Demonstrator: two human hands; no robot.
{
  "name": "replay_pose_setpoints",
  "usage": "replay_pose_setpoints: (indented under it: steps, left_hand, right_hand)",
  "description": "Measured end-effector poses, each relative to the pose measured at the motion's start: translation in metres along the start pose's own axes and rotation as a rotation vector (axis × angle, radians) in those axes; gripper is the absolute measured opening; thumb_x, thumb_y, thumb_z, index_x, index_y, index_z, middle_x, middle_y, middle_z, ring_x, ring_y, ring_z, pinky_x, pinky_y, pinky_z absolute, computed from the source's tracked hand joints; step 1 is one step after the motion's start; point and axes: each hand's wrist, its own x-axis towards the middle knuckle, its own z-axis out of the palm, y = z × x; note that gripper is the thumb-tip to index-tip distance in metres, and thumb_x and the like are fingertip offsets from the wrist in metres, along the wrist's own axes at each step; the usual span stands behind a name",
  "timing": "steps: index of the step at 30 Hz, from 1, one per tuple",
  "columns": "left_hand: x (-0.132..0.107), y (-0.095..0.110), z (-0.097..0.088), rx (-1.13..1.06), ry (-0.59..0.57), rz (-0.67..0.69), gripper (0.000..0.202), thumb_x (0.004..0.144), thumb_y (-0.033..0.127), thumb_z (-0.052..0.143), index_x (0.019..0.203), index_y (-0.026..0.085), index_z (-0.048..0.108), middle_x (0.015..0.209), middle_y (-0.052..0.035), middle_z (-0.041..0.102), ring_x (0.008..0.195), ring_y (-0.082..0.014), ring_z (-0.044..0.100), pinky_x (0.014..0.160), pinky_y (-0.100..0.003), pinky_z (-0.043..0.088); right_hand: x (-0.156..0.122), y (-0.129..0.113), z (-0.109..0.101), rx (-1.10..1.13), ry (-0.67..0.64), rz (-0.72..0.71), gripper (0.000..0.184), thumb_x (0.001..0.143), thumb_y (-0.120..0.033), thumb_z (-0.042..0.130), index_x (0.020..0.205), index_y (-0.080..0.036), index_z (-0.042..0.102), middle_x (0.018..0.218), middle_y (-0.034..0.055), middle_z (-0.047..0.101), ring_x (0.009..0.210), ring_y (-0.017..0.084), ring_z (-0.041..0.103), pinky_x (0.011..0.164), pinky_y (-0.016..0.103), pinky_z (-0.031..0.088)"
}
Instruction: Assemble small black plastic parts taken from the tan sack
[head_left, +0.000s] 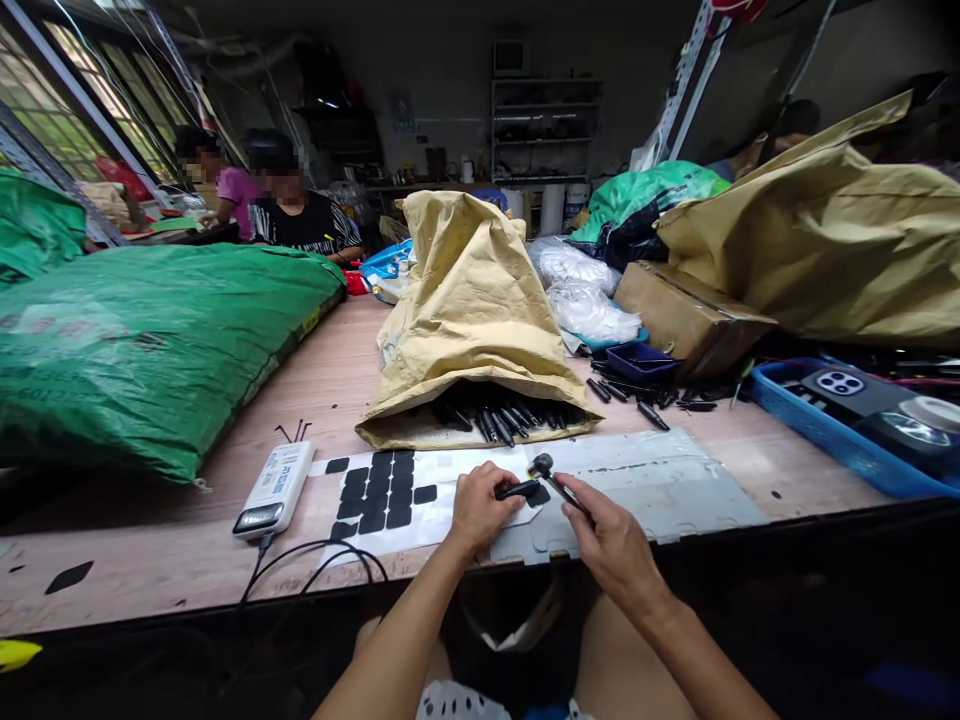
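Observation:
My left hand [480,507] pinches a short black cylinder [517,489] low over the front of the table. My right hand [616,545] is closed round the dark handle of a tool with a rounded black head [541,465]; its exact kind is unclear. That head is close to the cylinder's right end, and I cannot tell whether they touch. Beneath lie a grey board [637,490] and a white sheet [442,470] bearing rows of black rounded squares [376,490]. One black square [538,496] shows just under the cylinder.
An open paper sack [480,300] spills black cylinders [504,420] toward me. A green sack [150,340] bulges at left, near a white power bank [276,488] with cables. At right are a blue tray [832,440], a cardboard box [686,315] and loose black parts. People sit beyond.

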Motion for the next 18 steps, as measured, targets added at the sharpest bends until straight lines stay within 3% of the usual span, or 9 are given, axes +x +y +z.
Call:
replay_pose_setpoints:
  steps: [4, 8, 14, 18]
  left_hand:
    - [0.0, 0.0, -0.001, 0.002, -0.002, -0.001, 0.008, 0.078, 0.025, 0.073, 0.086, 0.024, 0.073, 0.093, 0.002, 0.069, 0.094, -0.0185, 0.062, 0.086, -0.034, 0.035]
    - [-0.001, 0.001, -0.001, -0.002, 0.018, 0.003, 0.007, 0.078, 0.025, 0.073, 0.084, 0.024, 0.073, 0.09, 0.0022, 0.068, 0.092, -0.018, 0.062, 0.085, -0.033, 0.035]
    - [-0.001, -0.001, 0.001, -0.017, 0.034, 0.014, 0.01, 0.077, 0.024, 0.075, 0.087, 0.026, 0.074, 0.093, 0.0028, 0.07, 0.091, -0.0176, 0.062, 0.087, -0.034, 0.036]
    - [-0.001, -0.002, 0.003, -0.008, 0.046, 0.019, 0.011, 0.077, 0.024, 0.074, 0.087, 0.026, 0.074, 0.091, 0.003, 0.07, 0.09, -0.0172, 0.062, 0.087, -0.034, 0.036]
  right_hand:
    - [-0.003, -0.016, 0.011, -0.128, -0.014, -0.08, 0.042, 0.1, -0.025, 0.043, 0.138, -0.03, 0.06, 0.112, 0.0056, 0.074, 0.096, 0.022, 0.072, 0.079, 0.031, 0.056]
    - [-0.007, -0.019, 0.015, -0.273, -0.004, -0.103, 0.043, 0.097, -0.019, 0.045, 0.133, -0.031, 0.065, 0.089, 0.004, 0.074, 0.073, 0.02, 0.07, 0.062, 0.027, 0.05]
    - [-0.006, -0.016, 0.01, -0.224, 0.062, -0.049, 0.044, 0.099, -0.024, 0.044, 0.139, -0.031, 0.059, 0.104, 0.0047, 0.074, 0.086, 0.021, 0.071, 0.069, 0.029, 0.052]
    - [-0.006, -0.014, 0.009, -0.275, 0.038, -0.041, 0.043, 0.097, -0.022, 0.044, 0.134, -0.032, 0.064, 0.098, 0.0035, 0.074, 0.078, 0.021, 0.07, 0.062, 0.029, 0.049]
